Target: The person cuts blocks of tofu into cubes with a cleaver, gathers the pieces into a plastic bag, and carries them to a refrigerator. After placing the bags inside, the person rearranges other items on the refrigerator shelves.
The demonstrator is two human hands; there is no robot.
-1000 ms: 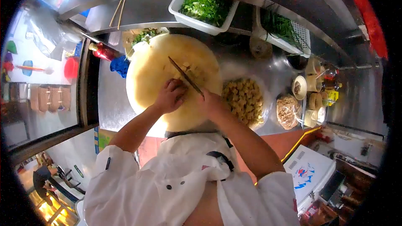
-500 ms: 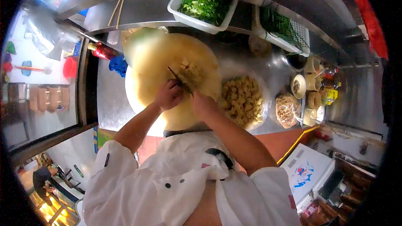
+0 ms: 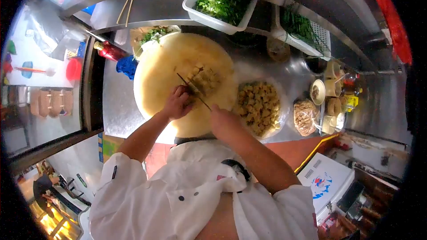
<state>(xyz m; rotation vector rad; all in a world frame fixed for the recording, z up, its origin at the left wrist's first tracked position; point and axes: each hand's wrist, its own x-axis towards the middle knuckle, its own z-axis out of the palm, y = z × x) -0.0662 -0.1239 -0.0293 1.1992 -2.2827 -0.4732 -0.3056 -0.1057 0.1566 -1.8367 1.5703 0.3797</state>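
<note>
A dark-bladed knife [image 3: 194,90] lies diagonally over a large round yellowish chopping board [image 3: 153,69]. My right hand [image 3: 223,120] is wrapped round its handle end. On the board's lower middle, my left hand [image 3: 179,103] has its fingers curled against a dark reddish-brown piece of food [image 3: 181,90] beside the blade. Cut light-brown pieces [image 3: 205,79] lie on the far side of the knife. Right of the board, a round container [image 3: 283,118] holds many brown cubes [image 3: 259,106].
A white tray of chopped greens [image 3: 238,30] and a white basket with long greens [image 3: 327,53] stand at the back. A tied bag [image 3: 305,117] and several seasoning bowls [image 3: 317,92] are at right. A red bottle [image 3: 109,51] and blue cloth [image 3: 126,67] are left.
The knife and my right hand have shifted slightly right and down, away from my left hand. The blurred pale shape at the board's upper left is gone, and leafy greens show behind the board.
</note>
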